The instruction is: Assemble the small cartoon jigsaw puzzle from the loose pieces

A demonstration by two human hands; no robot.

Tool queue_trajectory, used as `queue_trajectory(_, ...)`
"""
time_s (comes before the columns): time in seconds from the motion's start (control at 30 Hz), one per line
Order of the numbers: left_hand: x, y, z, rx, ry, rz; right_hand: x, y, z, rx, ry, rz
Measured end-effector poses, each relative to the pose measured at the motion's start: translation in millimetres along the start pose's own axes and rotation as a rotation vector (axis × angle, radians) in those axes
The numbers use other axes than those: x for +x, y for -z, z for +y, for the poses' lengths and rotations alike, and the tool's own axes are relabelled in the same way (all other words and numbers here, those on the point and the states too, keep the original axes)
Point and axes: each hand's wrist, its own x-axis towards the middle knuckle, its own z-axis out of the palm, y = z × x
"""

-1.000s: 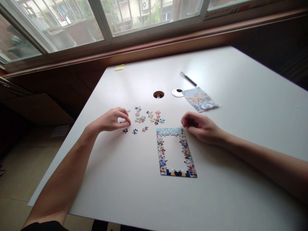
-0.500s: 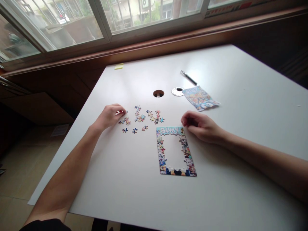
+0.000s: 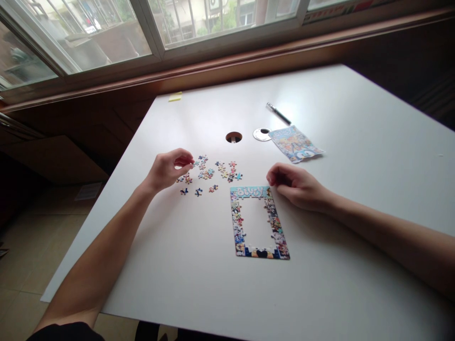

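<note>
My left hand (image 3: pixel 170 166) pinches a small jigsaw piece (image 3: pixel 194 164) between thumb and fingertips, just above the left side of the loose pieces. These loose jigsaw pieces (image 3: pixel 208 174) lie in small groups, with several single ones in a row in front. My right hand (image 3: pixel 296 186) rests on the table in a loose fist, and I see nothing in it. Its fingers are close to the upper right corner of the jigsaw border (image 3: pixel 239 220), a joined rectangle of colourful edge pieces with a light blue title strip. Bare table shows through its middle.
A crumpled picture sheet (image 3: pixel 296 143) lies beyond my right hand, beside a round metal cover (image 3: pixel 261 135). Behind it is a dark pen (image 3: pixel 279 114). The white table (image 3: pixel 170 265) has a round cable hole (image 3: pixel 233 138) and a yellow sticker (image 3: pixel 175 97) at its far edge.
My left hand has moved a little to the right over the loose pieces, still pinching the small piece. My right hand and the jigsaw border have stayed in place.
</note>
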Motion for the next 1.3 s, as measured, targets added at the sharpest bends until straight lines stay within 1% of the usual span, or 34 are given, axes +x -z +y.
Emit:
queue_trajectory(0.1,-3.9,-17.3,21.6,-0.185,-0.048,-0.071,-0.3,0.1,0.8,-0.006,0.014,0.005)
queue_trajectory(0.27,-12.6,-44.2,49.8,-0.375,-0.085,-0.129,-1.2,-1.0,0.0,-0.049,0.048,0.000)
queue_trajectory(0.33,-15.4,-52.6,58.5,-0.432,-0.080,-0.138,-1.3,-2.9,-3.3,-0.104,0.115,0.008)
queue_trajectory(0.47,-20.1,-66.7,74.6,-0.530,-0.076,-0.143,-2.5,-10.8,-18.0,-0.232,0.354,0.066)
queue_trajectory(0.57,-23.9,-74.7,83.3,-0.564,-0.082,-0.145,-5.6,-18.7,-29.9,-0.251,0.406,0.084)
queue_trajectory(0.67,-26.6,-79.8,87.1,-0.571,-0.085,-0.156,-9.0,-25.3,-35.9,-0.204,0.384,0.084)
queue_trajectory(0.8,-28.2,-82.6,88.3,-0.580,-0.097,-0.176,-11.5,-30.1,-36.2,-0.137,0.353,0.063)
queue_trajectory(0.87,-29.2,-83.2,89.9,-0.560,-0.100,-0.214,-12.1,-31.3,-36.0,-0.125,0.347,0.057)
queue_trajectory(1.0,-32.9,-84.9,95.9,-0.502,-0.109,-0.326,-12.9,-31.7,-38.7,-0.112,0.336,0.074)
queue_trajectory(1.07,-34.7,-86.2,99.0,-0.526,-0.099,-0.322,-13.1,-31.1,-41.4,-0.110,0.327,0.089)
queue_trajectory(1.13,-35.9,-87.5,101.1,-0.604,-0.048,-0.278,-13.2,-30.2,-44.3,-0.106,0.327,0.096)
queue_trajectory(1.2,-36.5,-88.5,102.1,-0.705,0.038,-0.244,-13.2,-29.5,-46.5,-0.106,0.343,0.086)
queue_trajectory(1.3,-36.8,-89.8,103.3,-0.825,0.166,-0.238,-13.7,-29.7,-47.6,-0.108,0.377,0.054)
